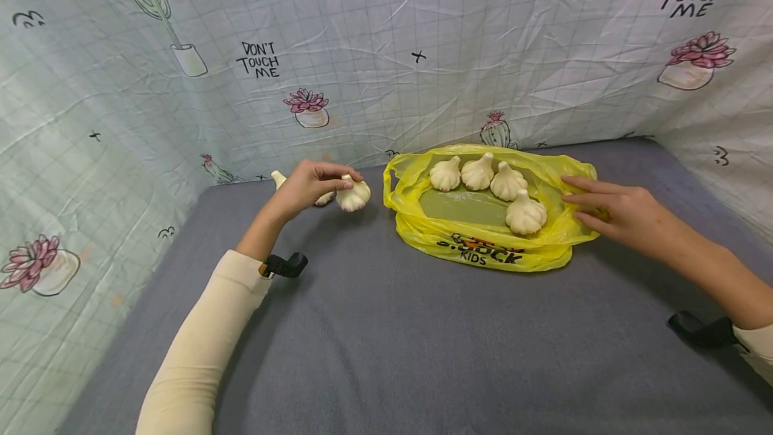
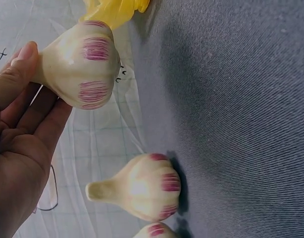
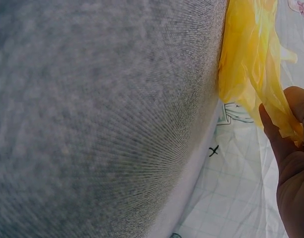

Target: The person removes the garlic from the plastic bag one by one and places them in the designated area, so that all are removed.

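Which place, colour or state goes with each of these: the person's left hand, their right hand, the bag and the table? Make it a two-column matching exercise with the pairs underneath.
Column one
1. Left hand
2. Right hand
3. Bag
4. Table

Column two
A. Gripping the bag's rim
B. Grey, beneath the bag
C. Holding a garlic bulb by its stem end
D. Yellow, with four bulbs showing inside

Pairs: 1-C, 2-A, 3-D, 4-B
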Tool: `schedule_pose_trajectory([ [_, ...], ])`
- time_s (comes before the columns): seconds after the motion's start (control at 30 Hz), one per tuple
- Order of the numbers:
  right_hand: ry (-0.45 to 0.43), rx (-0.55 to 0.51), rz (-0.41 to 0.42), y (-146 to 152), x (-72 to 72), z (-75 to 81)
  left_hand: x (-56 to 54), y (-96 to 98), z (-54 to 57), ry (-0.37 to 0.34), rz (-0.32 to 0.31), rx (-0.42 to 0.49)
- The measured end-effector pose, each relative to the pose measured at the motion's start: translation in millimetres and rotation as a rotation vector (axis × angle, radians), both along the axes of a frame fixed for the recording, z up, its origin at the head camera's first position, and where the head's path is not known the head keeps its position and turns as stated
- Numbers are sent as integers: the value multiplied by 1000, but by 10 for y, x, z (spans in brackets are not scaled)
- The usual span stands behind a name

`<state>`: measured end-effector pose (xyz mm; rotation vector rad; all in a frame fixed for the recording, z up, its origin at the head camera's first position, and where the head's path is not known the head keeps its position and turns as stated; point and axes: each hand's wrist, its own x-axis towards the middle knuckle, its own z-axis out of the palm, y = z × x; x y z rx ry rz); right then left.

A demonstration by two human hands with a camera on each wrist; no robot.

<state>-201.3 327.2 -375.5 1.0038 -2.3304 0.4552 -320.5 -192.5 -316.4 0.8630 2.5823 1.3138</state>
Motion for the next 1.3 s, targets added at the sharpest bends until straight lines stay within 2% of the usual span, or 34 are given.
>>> schedule_pose_trajectory([
  [0.43,9,9,-3,-2,-9,-19,-147,-7,18,-26,24,-1],
  [0.77,8,5,2,2,-14,-17,-267,-12,20,46,28,-155],
  [1.13,26,-1,25,-1,-30,-28,-363,-3,6,-35,59,-134],
  [1.3,20,3,24,-4,-27,-26,-404,-5,-7,-38,67,-135],
])
